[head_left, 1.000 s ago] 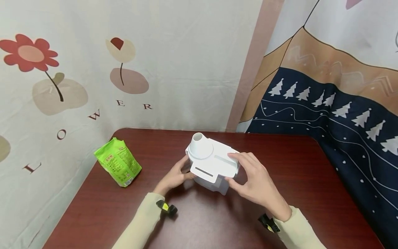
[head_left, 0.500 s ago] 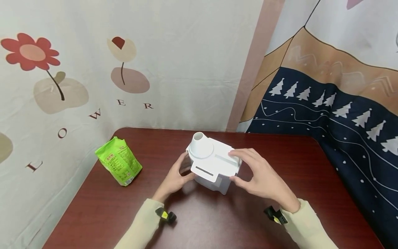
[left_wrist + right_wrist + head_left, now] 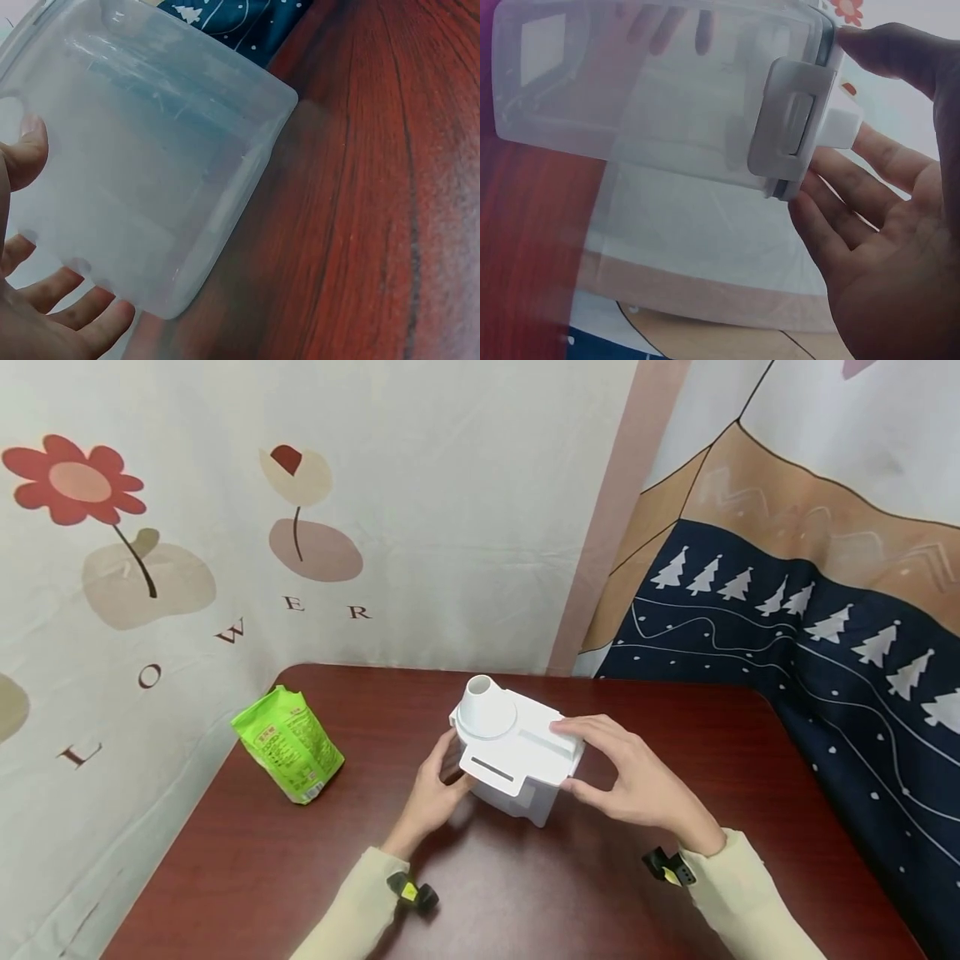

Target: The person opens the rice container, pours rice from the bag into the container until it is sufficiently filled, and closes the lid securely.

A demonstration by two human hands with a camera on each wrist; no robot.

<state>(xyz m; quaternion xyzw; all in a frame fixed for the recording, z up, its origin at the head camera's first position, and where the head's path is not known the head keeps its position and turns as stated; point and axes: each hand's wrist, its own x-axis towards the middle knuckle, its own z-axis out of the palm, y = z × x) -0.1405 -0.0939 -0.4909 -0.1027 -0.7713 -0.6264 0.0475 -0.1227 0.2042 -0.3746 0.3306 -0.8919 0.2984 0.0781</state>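
A translucent container point(image 3: 517, 807) with a white lid point(image 3: 542, 762) and a raised spout point(image 3: 483, 717) sits toward the far side of the surface point(image 3: 757, 777), between two hands; the left hand point(image 3: 431, 797) has its grip round the container's side; the right hand point(image 3: 641, 777) has its grip across the lid, thumb at one edge, fingers at the other; a green packet point(image 3: 292, 747) rests well apart, to the left; a printed cloth point(image 3: 457, 527) hangs behind.

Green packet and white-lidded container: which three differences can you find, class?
The green packet looks opaque and printed; the white-lidded container has a translucent body. The packet is a pouch; the container is boxy. No hand touches the packet; the left hand and right hand hold the container.
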